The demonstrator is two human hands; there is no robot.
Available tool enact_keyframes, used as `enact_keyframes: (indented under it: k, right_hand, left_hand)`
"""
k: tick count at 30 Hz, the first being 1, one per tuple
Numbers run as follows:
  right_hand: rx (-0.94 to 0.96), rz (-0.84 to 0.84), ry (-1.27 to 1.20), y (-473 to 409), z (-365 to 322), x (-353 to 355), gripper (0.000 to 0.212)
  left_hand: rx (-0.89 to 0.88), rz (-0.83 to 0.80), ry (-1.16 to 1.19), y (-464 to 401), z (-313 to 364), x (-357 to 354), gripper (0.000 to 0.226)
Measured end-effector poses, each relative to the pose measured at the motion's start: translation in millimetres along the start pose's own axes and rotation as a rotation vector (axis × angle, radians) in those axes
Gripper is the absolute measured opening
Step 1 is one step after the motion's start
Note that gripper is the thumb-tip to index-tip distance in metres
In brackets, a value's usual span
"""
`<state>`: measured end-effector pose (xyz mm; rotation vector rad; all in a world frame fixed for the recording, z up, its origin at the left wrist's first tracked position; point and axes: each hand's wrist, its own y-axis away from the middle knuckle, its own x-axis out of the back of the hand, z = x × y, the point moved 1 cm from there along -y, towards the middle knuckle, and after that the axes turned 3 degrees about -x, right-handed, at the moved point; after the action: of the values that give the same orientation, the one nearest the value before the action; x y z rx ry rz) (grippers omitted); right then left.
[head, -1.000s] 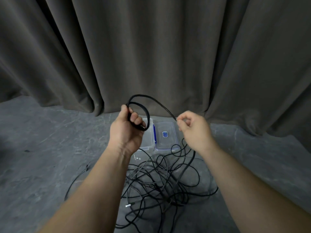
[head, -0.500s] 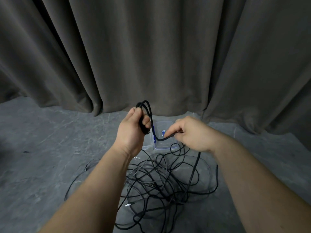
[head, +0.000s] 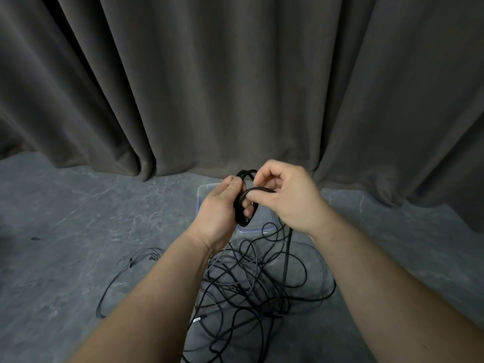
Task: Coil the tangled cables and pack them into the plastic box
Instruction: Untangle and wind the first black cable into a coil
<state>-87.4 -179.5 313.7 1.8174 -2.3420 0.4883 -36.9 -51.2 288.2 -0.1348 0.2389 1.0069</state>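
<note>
cable coil (head: 242, 205) gripped by left hand (head: 218, 208); right hand (head: 284, 197) pinching strand.

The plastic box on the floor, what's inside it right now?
Only the plastic box far-left corner and near rim show, and nothing shows inside there. The left hand, right hand and the coil they hold cover the rest, so its contents stay unknown.
</note>
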Motion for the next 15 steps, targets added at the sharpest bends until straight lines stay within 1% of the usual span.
enact_keyframes:
  k: [2,4,7,9,11,15]
  right_hand:
    - [-0.022,0.04,0.061,-3.0,4.9,2.9,0.024]
    - [-0.038,-0.018,0.057,-3.3,6.0,6.5,0.021]
    - [-0.042,-0.134,0.054,-1.5,0.9,13.2,0.02]
    - [-0.045,-0.162,0.067,-1.4,-1.9,18.5,0.02]
    - [-0.046,-0.142,0.036,-1.4,-1.6,19.0,0.021]
    - [-0.036,-0.059,-0.073,0.0,3.7,10.2,0.019]
  left_hand:
    - [0.004,0.01,-0.024,0.6,0.8,2.7,0.026]
    - [-0.01,0.015,-0.066,1.4,1.1,6.3,0.027]
    - [-0.059,0.021,-0.205,0.9,1.5,13.6,0.032]
    - [-0.08,0.018,-0.247,0.5,3.4,18.2,0.029]
    - [-0.073,0.004,-0.203,1.4,4.6,18.0,0.025]
    - [-0.01,-0.032,-0.148,5.2,0.7,6.5,0.029]
